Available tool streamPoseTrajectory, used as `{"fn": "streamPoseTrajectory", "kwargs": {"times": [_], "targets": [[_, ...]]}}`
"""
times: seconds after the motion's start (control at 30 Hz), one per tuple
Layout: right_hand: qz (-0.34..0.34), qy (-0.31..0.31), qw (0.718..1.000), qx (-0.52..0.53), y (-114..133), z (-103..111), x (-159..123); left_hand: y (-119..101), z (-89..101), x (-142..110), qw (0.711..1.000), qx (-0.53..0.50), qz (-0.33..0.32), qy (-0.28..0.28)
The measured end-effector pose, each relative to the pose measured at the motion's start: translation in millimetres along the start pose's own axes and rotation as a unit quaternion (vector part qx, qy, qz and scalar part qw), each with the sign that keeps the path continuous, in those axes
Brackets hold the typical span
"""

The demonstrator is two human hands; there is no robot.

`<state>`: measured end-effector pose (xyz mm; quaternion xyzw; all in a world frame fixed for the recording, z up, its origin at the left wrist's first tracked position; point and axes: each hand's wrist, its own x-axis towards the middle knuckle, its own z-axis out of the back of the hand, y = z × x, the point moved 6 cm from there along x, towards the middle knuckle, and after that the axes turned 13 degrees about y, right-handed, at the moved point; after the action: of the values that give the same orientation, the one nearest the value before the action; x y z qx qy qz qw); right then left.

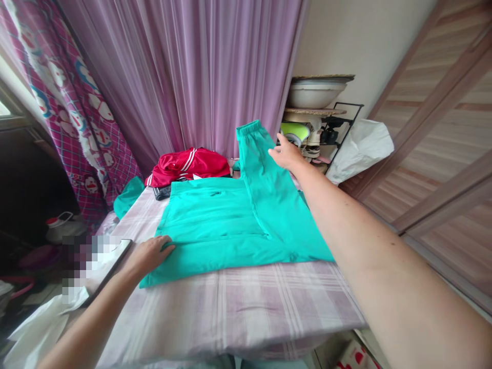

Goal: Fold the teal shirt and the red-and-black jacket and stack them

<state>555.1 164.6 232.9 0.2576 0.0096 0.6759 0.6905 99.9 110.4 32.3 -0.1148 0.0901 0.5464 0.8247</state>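
Note:
A teal long-sleeved garment [215, 220] lies spread across the table, its body roughly flat with a few creases. One sleeve [255, 159] with a gathered elastic cuff points up and away from me on the right side. My left hand [154, 251] rests on the garment's left edge, fingers loosely extended and thumb apart. Beside the sleeve's right edge is my right hand [287, 152], its fingers spread; whether the fingertips touch the cloth I cannot tell. A small dark mark shows near the middle of the garment.
Red clothing [192, 166] with white stripes lies behind the garment. A plaid cloth covers the table [230, 318]. Purple curtains [184, 77] hang behind. To the right stand a rack [340, 123] with basins and a white bag [361, 148]. A dark-edged flat object [111, 264] lies left.

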Motion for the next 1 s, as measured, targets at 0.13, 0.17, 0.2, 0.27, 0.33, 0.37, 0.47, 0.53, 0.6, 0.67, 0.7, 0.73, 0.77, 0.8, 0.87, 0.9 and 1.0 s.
{"fn": "streamPoseTrajectory", "kwargs": {"times": [0.13, 0.17, 0.2, 0.27, 0.33, 0.37, 0.47, 0.53, 0.6, 0.67, 0.7, 0.73, 0.77, 0.8, 0.87, 0.9, 1.0], "targets": [[-0.106, 0.11, 0.986, -0.066, -46.3, -30.8, -48.0, 7.9, -8.5, 2.2, 1.0, -0.006, 0.0, 0.018], [-0.131, 0.135, 0.978, -0.085, -61.5, -38.2, -67.4, 10.3, -10.3, 3.0, 1.0, -0.005, -0.001, 0.023], [-0.158, 0.159, 0.97, -0.097, -77.7, -45.1, -87.7, 12.8, -11.9, 4.1, 1.0, -0.004, -0.002, 0.028], [-0.207, 0.183, 0.954, -0.117, -108.7, -54.4, -127.7, 17.8, -14.8, 6.6, 0.999, -0.004, -0.003, 0.038], [-0.273, 0.188, 0.934, -0.133, -137.1, -59.5, -164.6, 23.1, -17.7, 9.4, 0.999, -0.006, 0.0, 0.046], [-0.297, 0.192, 0.925, -0.138, -147.4, -62.2, -180.5, 25.7, -19.0, 10.8, 0.999, -0.006, 0.005, 0.048], [-0.316, 0.199, 0.913, -0.162, -160.2, -71.0, -213.3, 30.7, -21.9, 13.6, 0.998, -0.001, 0.016, 0.054], [-0.299, 0.195, 0.915, -0.187, -157.3, -76.1, -222.7, 30.7, -22.0, 13.6, 0.998, 0.008, 0.022, 0.062], [-0.27, 0.187, 0.921, -0.209, -151.0, -79.8, -224.4, 26.9, -19.8, 11.6, 0.998, 0.02, 0.023, 0.064], [-0.251, 0.184, 0.925, -0.218, -147.2, -82.9, -222.6, 18.3, -14.5, 7.1, 0.998, 0.034, 0.017, 0.041], [-0.251, 0.183, 0.925, -0.22, -147.0, -84.1, -221.4, 12.2, -11.1, 3.7, 0.999, 0.043, 0.015, 0.018], [-0.257, 0.182, 0.923, -0.221, -147.7, -85.1, -220.3, 4.9, -7.7, -0.3, 0.999, 0.05, 0.014, -0.009], [-0.266, 0.18, 0.92, -0.223, -148.6, -86.2, -219.5, -3.7, -4.7, -5.1, 0.998, 0.055, 0.011, -0.039], [-0.273, 0.179, 0.918, -0.224, -149.1, -87.4, -218.8, -13.4, -2.8, -10.2, 0.996, 0.055, 0.005, -0.067], [-0.273, 0.172, 0.92, -0.222, -147.3, -89.8, -218.4, -34.9, -3.3, -20.4, 0.993, 0.045, -0.025, -0.108], [-0.264, 0.166, 0.925, -0.218, -145.0, -90.5, -218.7, -45.9, -6.5, -24.6, 0.992, 0.038, -0.051, -0.11], [-0.21, 0.128, 0.951, -0.189, -136.2, -87.5, -223.7, -70.1, -23.7, -32.2, 0.989, 0.035, -0.133, -0.063]]}}
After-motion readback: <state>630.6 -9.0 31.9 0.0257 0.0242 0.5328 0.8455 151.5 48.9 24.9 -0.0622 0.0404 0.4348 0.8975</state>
